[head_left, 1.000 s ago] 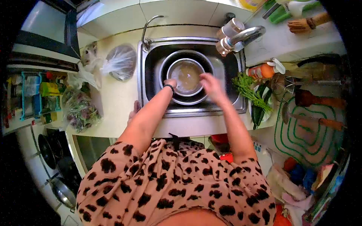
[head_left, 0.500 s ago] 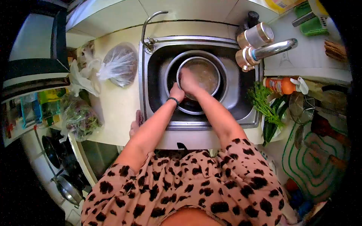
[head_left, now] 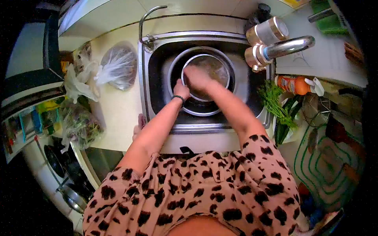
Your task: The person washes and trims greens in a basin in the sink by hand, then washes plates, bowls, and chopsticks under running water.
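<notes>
In the sink stands a large metal basin with a smaller metal bowl inside it, holding cloudy water. My left hand, with a dark bead bracelet at the wrist, is closed on the small bowl's left rim. My right hand reaches over the left part of the same bowl, at or in the water. It is smeared by motion, so its fingers and anything in them cannot be made out.
A curved tap rises at the sink's back left, a thick faucet at the right. Plastic bags lie left. Green herbs, dark green vegetables and an orange spray bottle are right.
My right hand has moved from the small bowl's right side to its left part, near my left hand. My left hand has stayed at the rim. The camera view has shifted.
</notes>
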Tool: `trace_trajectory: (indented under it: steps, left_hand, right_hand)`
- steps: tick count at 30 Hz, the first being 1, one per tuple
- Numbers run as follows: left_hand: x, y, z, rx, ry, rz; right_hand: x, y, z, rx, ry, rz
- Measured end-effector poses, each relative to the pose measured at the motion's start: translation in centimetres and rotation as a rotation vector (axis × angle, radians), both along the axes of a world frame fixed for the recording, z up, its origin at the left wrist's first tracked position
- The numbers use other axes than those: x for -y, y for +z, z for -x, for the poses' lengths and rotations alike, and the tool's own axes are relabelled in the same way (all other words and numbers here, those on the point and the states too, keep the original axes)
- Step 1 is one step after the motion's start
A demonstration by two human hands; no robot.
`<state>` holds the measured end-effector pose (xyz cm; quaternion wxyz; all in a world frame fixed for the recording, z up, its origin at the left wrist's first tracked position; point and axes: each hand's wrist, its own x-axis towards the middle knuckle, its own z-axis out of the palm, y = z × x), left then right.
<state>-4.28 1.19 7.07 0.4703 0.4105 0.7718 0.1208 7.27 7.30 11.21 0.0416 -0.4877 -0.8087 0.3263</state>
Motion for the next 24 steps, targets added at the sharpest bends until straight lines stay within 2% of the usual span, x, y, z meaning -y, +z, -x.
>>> trace_trajectory:
  steps: [1, 2, 3, 4, 5, 6, 7, 8, 9, 11, 12, 13, 14, 15, 16, 17, 19, 20, 21, 23, 24]
  left_hand:
    - [-0.8, 4.7, -0.6, 0.115, 0.104, 0.069]
    - [-0.7, 3.7, -0.4, 0.025, 0.033, 0.000]
    - [-0.7, 1.9, 0.2, -0.067, -0.034, -0.068]
    - [-0.6, 0.6, 0.3, 0.009, 0.045, -0.069]
    - [-0.9, 1.2, 0.2, 0.010, 0.050, -0.059]
    - [-1.4, 2.8, 0.1, 0.090, 0.116, 0.020]
    - [-1.4, 4.0, 0.0, 0.167, 0.184, 0.105]
    - [-1.4, 4.0, -0.2, 0.146, 0.196, 0.147]
    - [-1.4, 3.4, -0.1, 0.144, 0.200, 0.146]
    - [-0.9, 2.6, -0.5, -0.036, 0.081, 0.060]
    - [-0.8, 3.8, -0.9, 0.121, 0.229, 0.118]
    - [-0.4, 3.7, -1.1, 0.122, 0.225, 0.117]
    - [0.2, 3.4, -1.2, 0.033, 0.125, 0.041]
    - [0.5, 3.1, -1.2, -0.055, 0.026, -0.035]
    - [0.4, 3.6, -1.0, -0.016, 0.036, -0.083]
    - [0.3, 0.1, -0.3, -0.014, 0.059, -0.098]
    - [-1.1, 0.8, 0.6, -0.007, 0.095, -0.025]
    - [-2.2, 3.9, 0.6, -0.121, -0.034, -0.021]
    - [-3.0, 4.4, 1.1, -0.131, -0.126, -0.150]
    - [-4.9, 4.1, 0.9, -0.130, -0.244, -0.139]
    - [-5.1, 2.7, 0.5, -0.189, -0.288, -0.146]
  right_hand:
    - [1.9, -0.5, 0.2, 0.019, 0.042, 0.016]
    - [3.4, -0.4, -0.4, -0.031, 0.051, 0.229]
    - [5.2, -0.1, -1.4, -0.142, 0.026, 0.283]
    - [7.3, 0.6, -2.8, -0.175, 0.028, 0.307]
    - [8.1, 3.4, -4.8, -0.079, 0.056, 0.374]
    - [8.5, 3.4, -6.7, 0.223, 0.164, 0.231]
    - [7.8, 3.8, -8.5, 0.353, 0.172, 0.311]
    - [7.6, 4.4, -10.2, 0.350, 0.199, -0.072]
    - [7.1, 4.1, -9.9, 0.348, 0.202, -0.074]
    - [6.9, 3.8, -8.4, 0.518, 0.208, 0.198]
    - [8.6, 3.0, -6.3, 0.456, 0.227, 0.194]
    - [9.9, 0.3, -3.8, 0.295, 0.091, 0.259]
    - [9.1, -0.2, -1.1, 0.135, -0.103, 0.578]
    - [10.4, -1.0, 1.2, -0.188, -0.249, 0.205]
    - [9.8, 1.1, 2.1, -0.089, -0.281, 0.360]
    - [9.9, 1.2, 1.6, -0.090, -0.287, 0.365]
    - [9.7, 1.0, -0.8, -0.004, -0.133, 0.422]
    - [9.0, 2.6, -3.1, 0.181, -0.044, 0.377]
    - [8.5, 4.4, -5.7, 0.365, 0.044, 0.333]
    - [7.9, 3.0, -10.2, 0.599, 0.259, 0.145]
    - [8.0, 2.0, -10.1, 0.602, 0.265, 0.149]
